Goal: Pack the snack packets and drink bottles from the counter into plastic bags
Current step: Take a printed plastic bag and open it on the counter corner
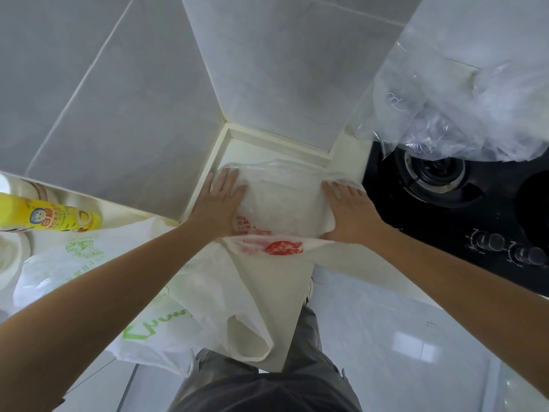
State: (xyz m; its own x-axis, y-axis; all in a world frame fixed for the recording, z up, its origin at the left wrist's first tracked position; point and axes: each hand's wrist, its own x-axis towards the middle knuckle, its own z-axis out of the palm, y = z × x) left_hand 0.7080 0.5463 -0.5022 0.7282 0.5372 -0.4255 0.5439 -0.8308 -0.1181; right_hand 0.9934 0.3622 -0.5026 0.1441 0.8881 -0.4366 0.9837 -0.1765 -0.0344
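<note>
A red-printed plastic bag (276, 200) is pressed flat on the counter (276, 281) by the left hand (221, 200) and right hand (346, 209); a gas hob (445, 203) lies at three o'clock.

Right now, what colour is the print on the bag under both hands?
Red, on a translucent white bag; head view.

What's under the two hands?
A thin plastic bag with red print lies flat on the counter. The left hand and right hand press on it. Anything inside is hidden.
</note>
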